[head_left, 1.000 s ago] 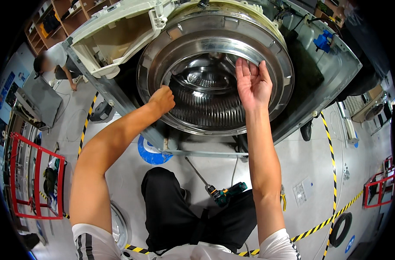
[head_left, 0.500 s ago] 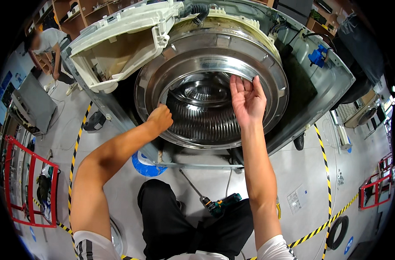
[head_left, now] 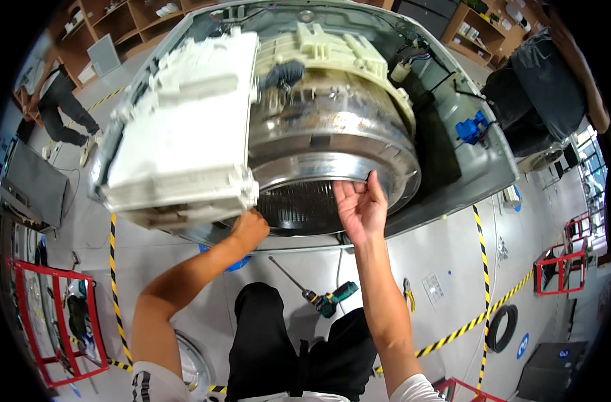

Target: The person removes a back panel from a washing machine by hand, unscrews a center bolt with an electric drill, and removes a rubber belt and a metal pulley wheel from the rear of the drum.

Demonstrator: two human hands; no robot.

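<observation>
A stainless-steel washing-machine drum [head_left: 319, 164] sits in its tub inside a grey metal cabinet [head_left: 453, 208], its round mouth facing me. On the right side of the mouth, my right hand [head_left: 362, 213] grips the drum's lip, palm up, fingers hooked inside and thumb at the edge. My left hand [head_left: 251, 230] is closed in a fist at the left of the rim; its fingertips are hidden. Just above that hand juts a white plastic detergent-drawer housing [head_left: 185, 127], blurred, covering the drum's left side. A black corrugated hose [head_left: 283, 74] joins the housing near the cream tub [head_left: 319, 50].
Between my knees and the cabinet lie a green-black power drill [head_left: 329, 299] with a long bit and yellow pliers [head_left: 408, 295]. A blue connector [head_left: 471, 127] hangs on the cabinet's right wall. One person [head_left: 67, 104] stands far left, another [head_left: 540, 80] close by at right.
My view has shifted, so more of the drum's top, the tub and the housing shows, and less of the drum's inside. Both hands keep their places at the rim.
</observation>
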